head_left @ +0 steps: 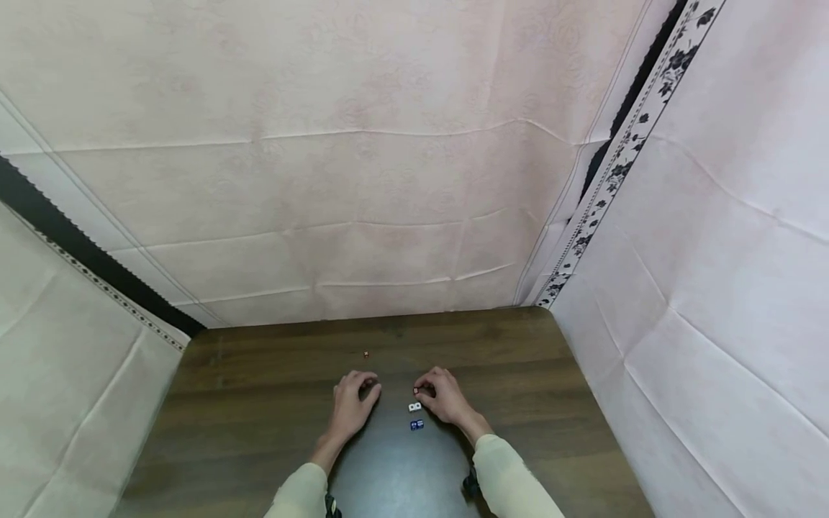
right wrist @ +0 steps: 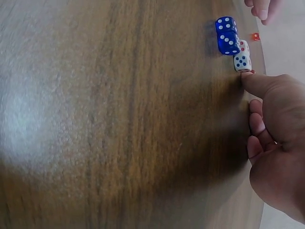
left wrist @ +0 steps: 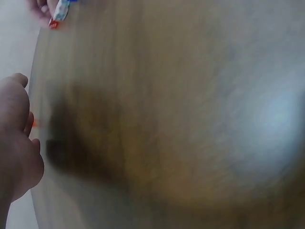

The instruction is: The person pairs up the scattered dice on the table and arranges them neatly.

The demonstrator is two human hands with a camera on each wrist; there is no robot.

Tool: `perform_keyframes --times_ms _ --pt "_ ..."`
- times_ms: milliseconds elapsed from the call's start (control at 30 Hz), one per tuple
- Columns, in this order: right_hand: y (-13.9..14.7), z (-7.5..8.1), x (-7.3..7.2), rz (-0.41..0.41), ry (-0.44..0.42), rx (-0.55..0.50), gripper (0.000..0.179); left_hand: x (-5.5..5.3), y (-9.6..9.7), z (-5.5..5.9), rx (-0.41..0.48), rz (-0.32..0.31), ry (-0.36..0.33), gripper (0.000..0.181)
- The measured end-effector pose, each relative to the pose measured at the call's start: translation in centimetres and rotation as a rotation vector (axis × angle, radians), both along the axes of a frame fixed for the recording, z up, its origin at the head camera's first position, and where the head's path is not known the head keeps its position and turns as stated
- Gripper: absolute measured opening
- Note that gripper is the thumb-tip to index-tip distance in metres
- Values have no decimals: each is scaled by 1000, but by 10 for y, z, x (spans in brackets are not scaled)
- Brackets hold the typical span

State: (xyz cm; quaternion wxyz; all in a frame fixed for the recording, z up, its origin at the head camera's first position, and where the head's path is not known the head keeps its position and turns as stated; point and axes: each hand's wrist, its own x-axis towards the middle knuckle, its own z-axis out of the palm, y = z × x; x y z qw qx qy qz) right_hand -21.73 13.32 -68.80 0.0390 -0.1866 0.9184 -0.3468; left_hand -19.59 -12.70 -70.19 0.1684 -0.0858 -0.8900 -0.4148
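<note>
My right hand (head_left: 447,396) pinches a small red die (head_left: 416,391) between thumb and fingertips, at or just above the tabletop. In the right wrist view the thumb hides nearly all of that die. Two white dice (head_left: 414,407) sit side by side just nearer to me, and two translucent blue dice (head_left: 417,424) stand together below them. To the left, my left hand (head_left: 352,403) rests on the table with loosely curled fingers and nothing visible in them. A second red die (head_left: 365,354) lies alone a short way beyond its fingertips.
The brown wooden table (head_left: 259,403) has rounded far corners and a glossy reflection in the middle. Pale cloth hangs behind it (head_left: 363,216) and along both sides, with a floral border strip (head_left: 615,173) at the right.
</note>
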Motion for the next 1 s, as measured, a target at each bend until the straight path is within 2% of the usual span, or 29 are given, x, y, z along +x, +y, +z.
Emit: perform_keyframes --times_ms 167,300,433,567,800,1000 --pt "-1 0 1 5 -3 -5 9 -13 -14 7 -7 35 -77 21" --pt "-1 0 0 1 -10 -4 9 -23 -22 7 -13 58 -88 23" --pt "-1 -1 -1 6 4 -7 8 -30 -26 5 -14 69 -127 26" --pt "0 -2 -2 9 5 -9 8 -39 -27 6 -22 74 -165 27" --pt "3 -3 -1 -6 -14 -21 9 -51 -24 10 -34 68 -183 27" --pt "3 -3 0 -7 -20 -26 9 -60 -21 10 -75 83 -242 28"
